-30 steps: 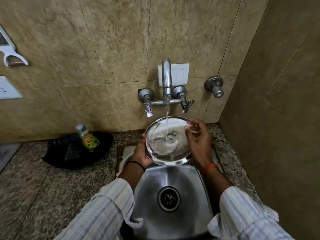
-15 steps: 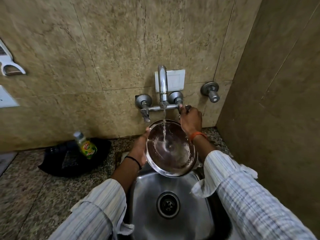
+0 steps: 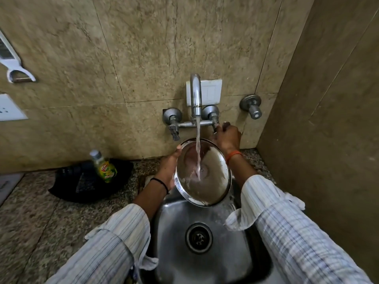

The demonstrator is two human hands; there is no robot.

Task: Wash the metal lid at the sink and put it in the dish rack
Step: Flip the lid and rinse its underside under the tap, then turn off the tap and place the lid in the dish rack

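head view is showing, at far left on the tiled wall, a white peeler (image 3: 15,64) hanging above a white switch plate (image 3: 9,108). further right a green dish soap bottle (image 3: 103,166) is standing on a black cloth (image 3: 82,181) on the speckled counter (image 3: 30,222). the left hand (image 3: 169,168) is gripping the left rim of the metal lid (image 3: 205,177), fingers curled behind it and thumb lying along the edge, so the lid is sitting just right of that hand, tilted over the far end of the steel sink (image 3: 205,253). water is running from the tap (image 3: 195,97) onto the lid's middle. the right hand (image 3: 226,138), just beyond the lid's far right edge and apart from it, is closing its fingers around the right tap handle (image 3: 215,125).
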